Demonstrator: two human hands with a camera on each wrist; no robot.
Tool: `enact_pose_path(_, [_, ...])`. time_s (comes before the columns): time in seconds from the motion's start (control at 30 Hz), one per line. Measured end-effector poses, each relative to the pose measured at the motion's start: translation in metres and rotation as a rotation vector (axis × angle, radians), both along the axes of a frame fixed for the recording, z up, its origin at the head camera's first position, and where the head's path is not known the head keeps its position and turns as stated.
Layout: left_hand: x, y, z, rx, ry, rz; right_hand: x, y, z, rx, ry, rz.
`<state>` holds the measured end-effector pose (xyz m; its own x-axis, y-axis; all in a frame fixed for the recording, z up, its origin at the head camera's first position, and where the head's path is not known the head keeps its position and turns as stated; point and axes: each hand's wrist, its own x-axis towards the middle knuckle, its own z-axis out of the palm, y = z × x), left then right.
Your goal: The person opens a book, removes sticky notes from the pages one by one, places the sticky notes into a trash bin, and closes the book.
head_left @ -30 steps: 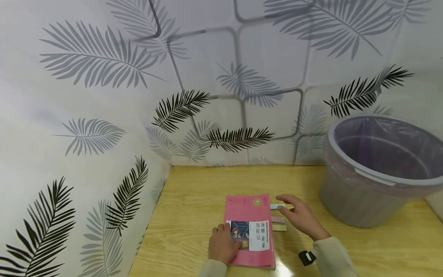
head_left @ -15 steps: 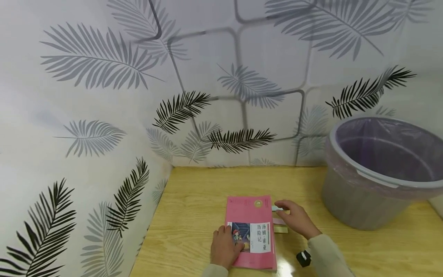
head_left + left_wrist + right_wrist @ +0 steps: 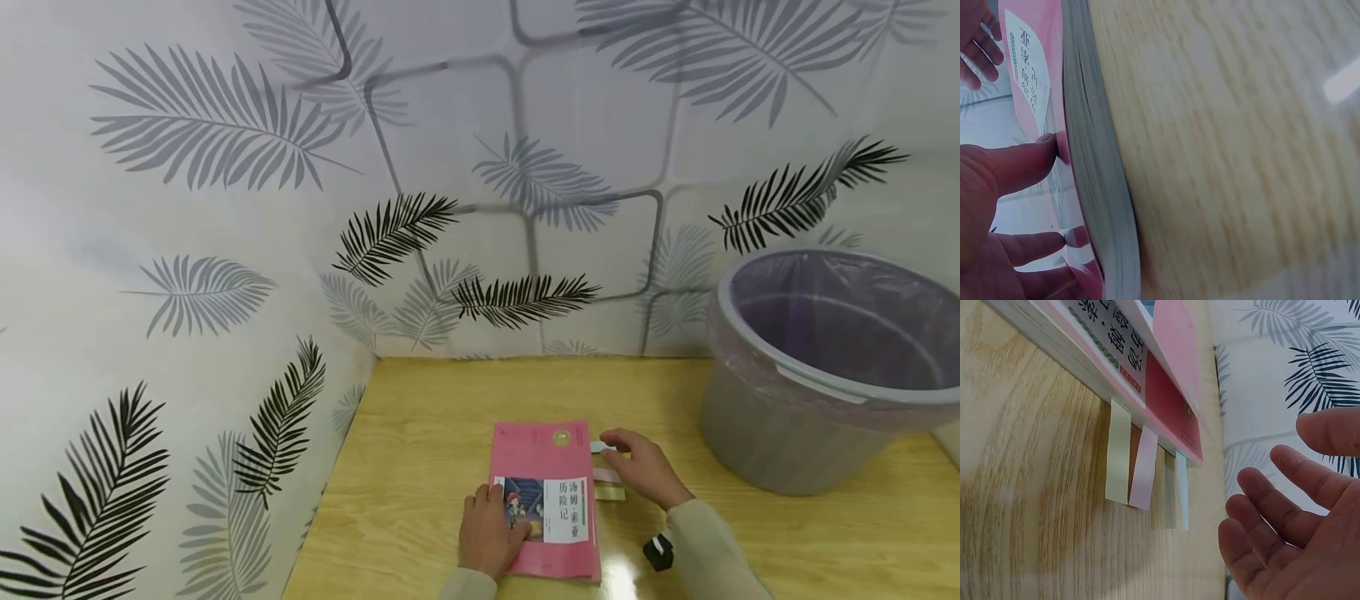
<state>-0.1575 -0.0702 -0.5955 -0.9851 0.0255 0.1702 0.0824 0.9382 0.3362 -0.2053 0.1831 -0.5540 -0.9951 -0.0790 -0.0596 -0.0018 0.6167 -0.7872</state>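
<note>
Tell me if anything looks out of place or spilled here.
Nothing looks spilled. The grey bin may be out of place: it shares the wooden surface with the pink book, an unusual spot for a bin. The three paper tabs jutting from the book look deliberate.

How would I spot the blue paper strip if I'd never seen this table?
Start at the big grey bin; find the pink book to its left, under the person's left hand. Three paper strips stick out of the book's right edge. The blue strip is the farthest from the person; its neighbours are a pink strip and a yellow strip.
</note>
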Motion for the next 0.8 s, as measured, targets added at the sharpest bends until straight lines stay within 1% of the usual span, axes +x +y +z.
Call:
enact_pose_path(0.1, [0.000,0.000,0.000,0.000,0.010,0.000,-0.004,0.000,-0.002,0.009,-0.010,-0.006])
enact_pose_path(0.23, [-0.001,0.002,-0.002,0.005,0.020,0.006,-0.009,-0.001,-0.005,0.012,-0.049,-0.016])
enact_pose_path(0.4, [-0.002,0.006,-0.003,0.016,-0.010,0.014,-0.013,-0.004,-0.011,0.010,-0.109,-0.042])
enact_pose_path(0.47, [-0.003,0.008,-0.004,0.012,-0.030,0.017,-0.015,-0.004,-0.014,0.015,-0.113,-0.048])
enact_pose_path(0.57, [-0.003,0.012,-0.003,0.003,-0.039,0.020,-0.018,-0.003,-0.019,0.022,-0.105,-0.050])
enact_pose_path(0.8, [-0.002,0.016,-0.005,-0.005,-0.025,0.016,-0.019,0.001,-0.023,0.009,-0.100,-0.054])
